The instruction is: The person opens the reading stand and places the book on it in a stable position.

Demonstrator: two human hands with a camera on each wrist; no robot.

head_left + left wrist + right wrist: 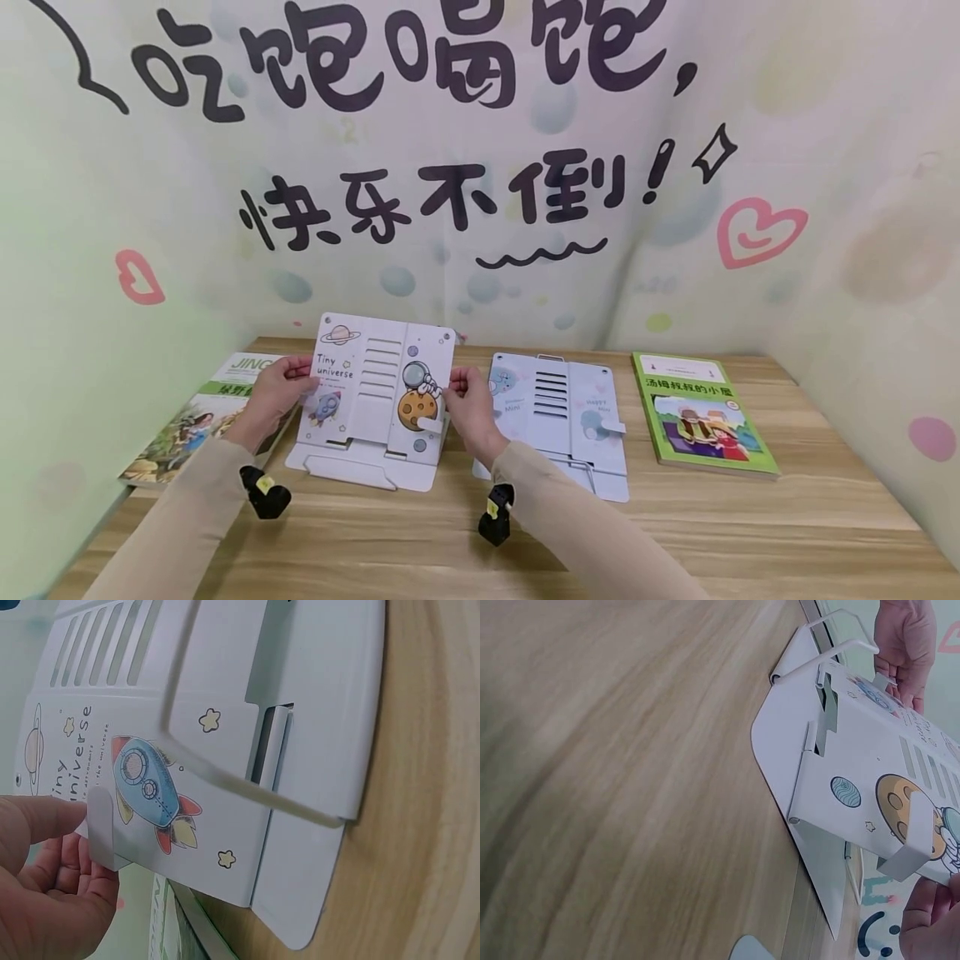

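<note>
A white book stand [380, 417] printed "Tiny universe", with a rocket and an astronaut, stands on the wooden table, its back panel tilted up from the base plate. My left hand [273, 396] pinches the panel's left edge, thumb in front beside a white page clip [101, 825] and fingers behind. At the opposite edge, my right hand [472, 412] grips the panel near the astronaut picture; another page clip [913, 841] sticks out close by. A wire page rest [217, 776] spans the stand's lower front. Part of each hand's grip is hidden behind the panel.
Right of my right hand lies a second white stand [607, 458], folded flat and partly covered by my forearm. A green book [712, 425] lies farther right on the table [840, 517]. Another book [180, 433] is at the left, partly under my left arm. A printed cloth [450, 275] hangs behind.
</note>
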